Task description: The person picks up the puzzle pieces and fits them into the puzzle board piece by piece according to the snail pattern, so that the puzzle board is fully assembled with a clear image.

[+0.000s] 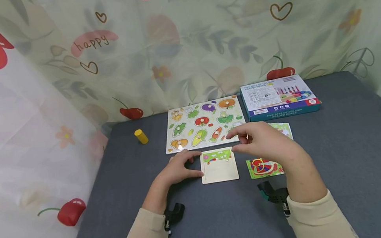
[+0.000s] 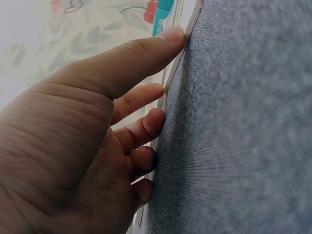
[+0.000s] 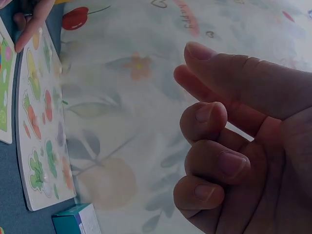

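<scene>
A small square wooden puzzle tray (image 1: pixel 220 171) lies flat on the table, with a green printed strip (image 1: pixel 217 155) along its top. My left hand (image 1: pixel 179 168) touches the tray's left edge with thumb and forefinger spread apart along it. Over the tray's upper right corner hovers my right hand (image 1: pixel 262 141); in the right wrist view its thumb and forefinger are apart, the other fingers loosely curled, and nothing is held. Beside the tray lies a colourful puzzle piece (image 1: pixel 262 169) with a spiral pattern, partly behind the right wrist. Another printed piece (image 1: pixel 284 129) is partly hidden by that hand.
A vegetable puzzle board (image 1: pixel 187 122) lies just beyond the tray. To its right sits a boxed bead set (image 1: pixel 281 100). A yellow cylinder (image 1: pixel 141 136) stands at the back left. Patterned curtain (image 1: pixel 176 57) hangs behind the table.
</scene>
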Demonstrator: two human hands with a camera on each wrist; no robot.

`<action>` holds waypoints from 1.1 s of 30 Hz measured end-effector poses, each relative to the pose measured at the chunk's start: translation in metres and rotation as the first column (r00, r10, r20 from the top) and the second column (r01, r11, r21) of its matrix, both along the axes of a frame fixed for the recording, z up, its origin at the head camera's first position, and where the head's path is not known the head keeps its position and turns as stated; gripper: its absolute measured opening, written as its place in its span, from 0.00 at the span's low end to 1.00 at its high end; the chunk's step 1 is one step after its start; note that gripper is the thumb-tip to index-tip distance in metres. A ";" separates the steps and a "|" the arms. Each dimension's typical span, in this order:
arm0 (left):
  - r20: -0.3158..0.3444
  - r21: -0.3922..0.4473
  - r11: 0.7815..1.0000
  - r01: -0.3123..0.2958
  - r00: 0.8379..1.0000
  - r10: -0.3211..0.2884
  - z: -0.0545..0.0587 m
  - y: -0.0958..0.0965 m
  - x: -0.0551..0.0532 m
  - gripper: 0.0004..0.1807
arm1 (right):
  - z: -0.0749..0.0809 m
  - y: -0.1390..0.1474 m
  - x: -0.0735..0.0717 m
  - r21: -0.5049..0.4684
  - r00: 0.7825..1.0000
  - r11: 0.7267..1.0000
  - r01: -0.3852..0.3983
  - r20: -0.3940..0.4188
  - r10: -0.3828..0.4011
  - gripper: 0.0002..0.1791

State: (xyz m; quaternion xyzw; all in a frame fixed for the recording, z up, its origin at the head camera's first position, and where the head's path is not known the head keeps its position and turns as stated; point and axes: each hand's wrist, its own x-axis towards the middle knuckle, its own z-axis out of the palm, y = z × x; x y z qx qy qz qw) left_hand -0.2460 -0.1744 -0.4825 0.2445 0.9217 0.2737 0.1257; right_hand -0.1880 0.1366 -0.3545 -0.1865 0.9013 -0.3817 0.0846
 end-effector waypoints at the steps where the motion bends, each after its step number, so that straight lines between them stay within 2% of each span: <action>1: -0.001 0.001 1.000 0.001 1.000 -0.001 0.000 0.000 0.000 0.36 | 0.000 0.002 0.000 -0.002 1.000 1.000 0.002 0.011 -0.002 0.17; 13: -0.006 0.001 1.000 0.005 1.000 -0.005 0.000 0.000 0.000 0.37 | -0.004 0.023 0.000 -0.019 0.995 1.000 0.008 0.104 -0.006 0.24; 21: -0.005 -0.006 1.000 -0.002 1.000 0.002 0.000 0.000 -0.001 0.36 | -0.011 0.034 -0.005 0.012 0.986 1.000 0.017 0.166 -0.019 0.25; 33: -0.004 -0.012 1.000 -0.001 1.000 0.001 0.000 0.001 -0.001 0.36 | -0.022 0.051 -0.012 0.022 0.983 0.998 0.053 0.177 -0.056 0.24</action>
